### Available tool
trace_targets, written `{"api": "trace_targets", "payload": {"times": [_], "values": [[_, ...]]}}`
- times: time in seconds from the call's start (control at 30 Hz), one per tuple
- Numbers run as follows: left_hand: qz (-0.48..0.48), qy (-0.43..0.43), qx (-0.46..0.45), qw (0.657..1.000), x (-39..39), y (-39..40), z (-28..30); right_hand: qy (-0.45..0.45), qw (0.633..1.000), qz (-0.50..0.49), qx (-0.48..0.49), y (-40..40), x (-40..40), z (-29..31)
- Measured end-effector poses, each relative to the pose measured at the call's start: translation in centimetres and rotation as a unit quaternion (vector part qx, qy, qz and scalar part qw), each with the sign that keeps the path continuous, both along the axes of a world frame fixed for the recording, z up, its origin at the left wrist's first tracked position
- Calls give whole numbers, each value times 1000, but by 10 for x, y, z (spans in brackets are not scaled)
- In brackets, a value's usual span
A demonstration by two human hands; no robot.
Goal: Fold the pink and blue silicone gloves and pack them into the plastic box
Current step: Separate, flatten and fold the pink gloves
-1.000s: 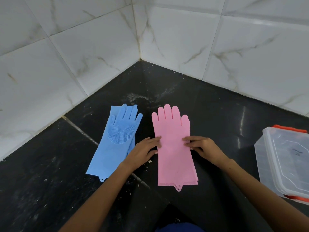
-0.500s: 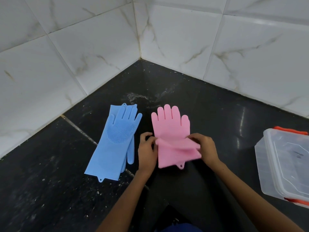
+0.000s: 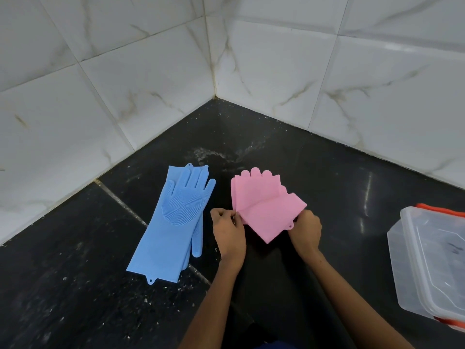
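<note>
Item 1: pair of pink silicone gloves (image 3: 261,205), stacked, lying on the black speckled stone bench (image 3: 75,285) at centre. No brand, label or writing is showing on them. The cuff half is being doubled over the finger half, its corner fanning out to the right, with a small hanging tab at the lower right edge. Half a second ago the fold was only starting and the fingertips were fully exposed; now the cuff flap is covering most of the palm, leaving only the fingertips peeking out at the far edge.

Item 2: left hand (image 3: 229,230), closed in a pinch on the left end of the fold.

Item 3: right hand (image 3: 305,231), curled shut around the lower right cuff edge of the same gloves.

Item 4: pair of blue silicone gloves (image 3: 176,220), lying flat and unfolded just left of the pink pair, bristled palm up, position unchanged. No writing is legible.

Item 5: clear plastic box with a clear lid and orange clips (image 3: 432,263), sitting at the right edge, well apart from both pairs. A dark mark is showing on the lid, too blurred to read.

Item 6: white marbled wall tiles (image 3: 276,59), forming the far corner.
</note>
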State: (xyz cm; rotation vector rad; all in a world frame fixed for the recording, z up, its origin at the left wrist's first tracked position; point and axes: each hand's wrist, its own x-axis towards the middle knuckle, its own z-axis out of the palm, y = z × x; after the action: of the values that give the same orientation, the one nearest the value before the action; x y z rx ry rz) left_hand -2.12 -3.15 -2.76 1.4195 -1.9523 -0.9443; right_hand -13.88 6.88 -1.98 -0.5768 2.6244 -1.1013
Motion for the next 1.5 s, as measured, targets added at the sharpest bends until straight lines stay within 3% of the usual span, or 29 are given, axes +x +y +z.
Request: {"api": "trace_targets", "payload": {"times": [0.27, 0.4, 0.57, 0.7, 0.8, 0.87, 1.07, 1.17, 1.27, 1.4, 1.5], "values": [[-14, -42, 7, 999, 11, -2, -2, 14, 997, 67, 36, 27, 7, 12], [-29, -64, 7, 998, 15, 1, -5, 65, 987, 143, -37, 19, -14, 34], [-38, -72, -2, 997, 18, 2, -4, 35, 994, 56, -82, -28, -36, 41], [-40, -71, 3, 997, 17, 1, 0, -46, 991, 43, -119, -38, -24, 35], [-46, -75, -4, 996, 17, 1, 2, 72, 992, 95, -45, -30, 3, 17], [-48, -78, -17, 996, 18, 3, 1, 100, 989, 107, -25, -26, 16, 6], [-57, -113, -96, 987, 22, 7, 5, 132, 972, 90, -171, -29, 4, 0], [-65, -160, -129, 977, 18, 3, 5, 107, 971, 99, -190, -35, -3, -3], [-156, -164, -179, 958, 6, 0, 7, 61, 980, 101, -161, -39, -8, -11], [-278, -239, -275, 889, -11, -5, -2, 57, 990, 95, -91, -45, -4, -12], [-324, -293, -258, 862, -18, -17, -13, 201, 970, 137, 18, -51, 5, -16]]}}
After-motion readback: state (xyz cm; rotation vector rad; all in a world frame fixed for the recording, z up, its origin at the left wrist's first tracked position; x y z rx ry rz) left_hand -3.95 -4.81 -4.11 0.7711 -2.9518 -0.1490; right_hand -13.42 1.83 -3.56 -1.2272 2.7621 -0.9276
